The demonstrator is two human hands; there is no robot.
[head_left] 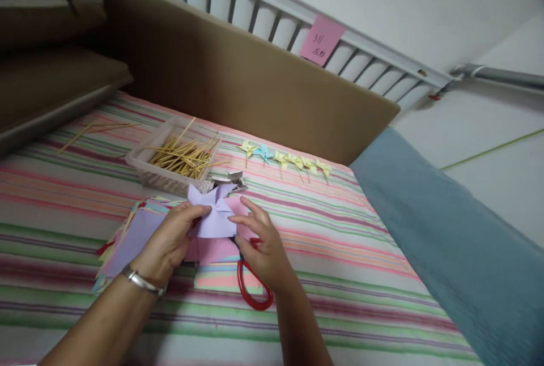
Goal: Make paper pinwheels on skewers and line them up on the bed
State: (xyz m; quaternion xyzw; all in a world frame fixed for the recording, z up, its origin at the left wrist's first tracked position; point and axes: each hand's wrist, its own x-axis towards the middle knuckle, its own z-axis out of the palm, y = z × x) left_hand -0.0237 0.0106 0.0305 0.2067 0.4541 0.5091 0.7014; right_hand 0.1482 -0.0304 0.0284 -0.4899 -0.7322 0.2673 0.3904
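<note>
My left hand (176, 233) pinches a lavender paper pinwheel (215, 221) near its middle, with the thumb on top; some corners of the paper are folded inward. Close to the paper's right edge is my right hand (259, 241), its fingers spread apart; I cannot tell whether a fingertip touches the paper. Red-handled scissors (254, 298) lie under the right hand, their blades mostly hidden. Beneath the pinwheel are pink paper sheets (212, 251) on a stack. To the left, partly behind my left forearm, lies a pile of coloured paper (136, 235) with a lavender sheet uppermost.
A clear plastic box (159, 182) holds many thin wooden sticks (182, 156). Beside it sits a small opened box (236, 182). Several finished pinwheels (280, 159) lie along a tall brown board (238, 66). Loose sticks (96, 128) rest on the striped cloth (340, 275) at left.
</note>
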